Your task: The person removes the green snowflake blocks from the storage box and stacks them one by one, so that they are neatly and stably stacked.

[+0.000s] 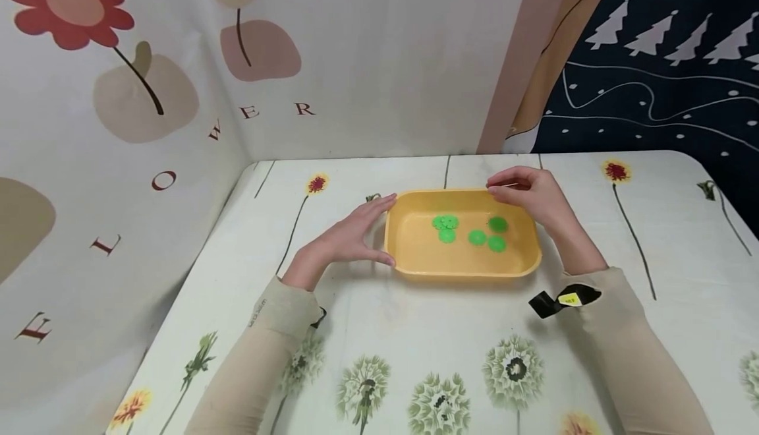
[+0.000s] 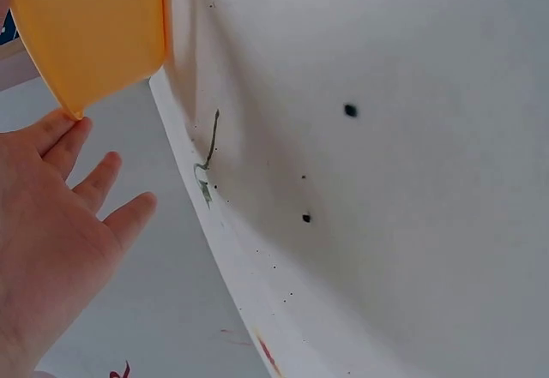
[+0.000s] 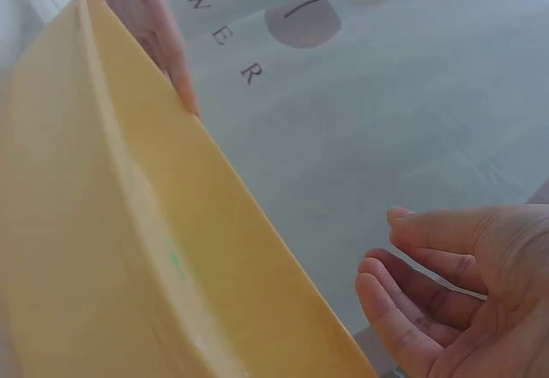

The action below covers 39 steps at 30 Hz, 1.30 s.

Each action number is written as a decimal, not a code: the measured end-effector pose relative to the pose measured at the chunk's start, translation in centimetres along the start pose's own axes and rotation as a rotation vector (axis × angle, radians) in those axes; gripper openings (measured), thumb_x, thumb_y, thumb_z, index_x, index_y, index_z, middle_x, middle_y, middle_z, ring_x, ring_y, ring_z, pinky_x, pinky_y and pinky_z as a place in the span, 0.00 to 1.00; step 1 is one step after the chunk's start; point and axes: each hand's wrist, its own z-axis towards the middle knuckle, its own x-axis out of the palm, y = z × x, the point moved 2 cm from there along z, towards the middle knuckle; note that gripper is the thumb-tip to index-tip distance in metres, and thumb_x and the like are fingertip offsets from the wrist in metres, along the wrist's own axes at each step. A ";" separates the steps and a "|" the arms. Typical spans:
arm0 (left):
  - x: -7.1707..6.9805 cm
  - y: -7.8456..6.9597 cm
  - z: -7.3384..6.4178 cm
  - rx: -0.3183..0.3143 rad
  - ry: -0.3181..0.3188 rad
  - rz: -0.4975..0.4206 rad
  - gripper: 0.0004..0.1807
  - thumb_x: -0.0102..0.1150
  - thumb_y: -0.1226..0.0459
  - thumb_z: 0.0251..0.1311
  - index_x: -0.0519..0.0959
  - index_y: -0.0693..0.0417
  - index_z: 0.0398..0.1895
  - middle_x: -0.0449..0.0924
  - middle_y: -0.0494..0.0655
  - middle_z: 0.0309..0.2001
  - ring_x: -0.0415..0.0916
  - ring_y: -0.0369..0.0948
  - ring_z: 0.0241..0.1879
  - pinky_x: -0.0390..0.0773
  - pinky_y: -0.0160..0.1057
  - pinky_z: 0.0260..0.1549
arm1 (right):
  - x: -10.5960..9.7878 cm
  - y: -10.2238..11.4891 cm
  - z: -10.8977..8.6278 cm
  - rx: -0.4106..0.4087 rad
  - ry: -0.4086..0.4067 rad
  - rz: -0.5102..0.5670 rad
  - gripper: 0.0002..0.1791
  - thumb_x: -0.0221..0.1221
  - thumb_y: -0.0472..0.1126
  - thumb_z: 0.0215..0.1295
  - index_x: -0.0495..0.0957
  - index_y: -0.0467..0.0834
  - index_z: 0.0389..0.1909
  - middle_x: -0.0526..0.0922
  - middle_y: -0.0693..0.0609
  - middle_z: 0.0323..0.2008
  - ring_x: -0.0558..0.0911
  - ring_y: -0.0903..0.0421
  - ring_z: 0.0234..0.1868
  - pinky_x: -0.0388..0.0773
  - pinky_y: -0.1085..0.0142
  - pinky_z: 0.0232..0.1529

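Note:
A yellow rectangular plastic tray [image 1: 409,265] rests on the flower-print tabletop. Several green round pieces lie in it: a bunched cluster [image 1: 446,224] left of its middle and separate discs [image 1: 497,244] toward the right. At the tray's left end my left hand [image 1: 350,232] spreads its thumb and fingers, thumb at the front corner, fingertips right at the rim toward the back. The left wrist view shows those fingers extended beside the tray's corner. My right hand [image 1: 534,199] hovers over the back right rim, loosely bent fingers holding nothing; the right wrist view shows a gap to the tray.
The tabletop [image 1: 379,329] is covered in a white cloth printed with dandelions and flowers. A white curtain [image 1: 385,59] with flower drawings and letters hangs behind and to the left. Dark fabric with white trees [image 1: 652,92] hangs at the back right.

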 end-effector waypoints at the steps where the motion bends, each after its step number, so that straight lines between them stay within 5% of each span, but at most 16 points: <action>1: -0.1 0.0 0.0 -0.001 -0.002 0.001 0.67 0.77 0.40 0.41 0.47 0.44 0.81 0.40 0.35 0.82 0.39 0.46 0.81 0.52 0.58 0.76 | 0.2 0.1 0.0 -0.007 0.007 0.005 0.24 0.65 0.50 0.66 0.80 0.38 0.55 0.83 0.70 0.36 0.79 0.67 0.38 0.76 0.82 0.41; 9: -0.3 0.2 -0.1 -0.005 0.004 -0.011 0.67 0.78 0.40 0.41 0.46 0.44 0.81 0.39 0.35 0.82 0.37 0.45 0.81 0.51 0.58 0.76 | 2.3 0.5 0.3 -0.025 0.078 0.016 0.20 0.64 0.46 0.67 0.81 0.37 0.52 0.82 0.67 0.37 0.80 0.70 0.37 0.78 0.81 0.42; 18: -0.2 0.1 0.0 -0.020 0.004 -0.033 0.67 0.77 0.39 0.40 0.46 0.41 0.81 0.39 0.34 0.82 0.37 0.44 0.81 0.52 0.58 0.76 | 4.7 0.4 0.5 -0.038 0.134 0.007 0.16 0.64 0.42 0.67 0.82 0.37 0.51 0.85 0.43 0.47 0.81 0.70 0.36 0.77 0.80 0.42; 29: -0.1 0.0 0.1 0.000 0.008 -0.024 0.67 0.77 0.40 0.41 0.46 0.42 0.81 0.40 0.34 0.82 0.38 0.45 0.81 0.52 0.57 0.76 | 6.0 -0.7 1.1 0.001 0.187 -0.068 0.18 0.62 0.42 0.69 0.80 0.36 0.55 0.83 0.39 0.54 0.82 0.50 0.50 0.75 0.79 0.44; 39: -0.4 -0.1 0.1 0.009 0.008 0.003 0.67 0.78 0.41 0.41 0.47 0.44 0.81 0.40 0.36 0.82 0.38 0.45 0.81 0.52 0.57 0.76 | 7.1 -1.6 1.5 -0.095 0.301 -0.167 0.19 0.54 0.36 0.74 0.75 0.32 0.60 0.79 0.34 0.58 0.79 0.40 0.58 0.77 0.50 0.60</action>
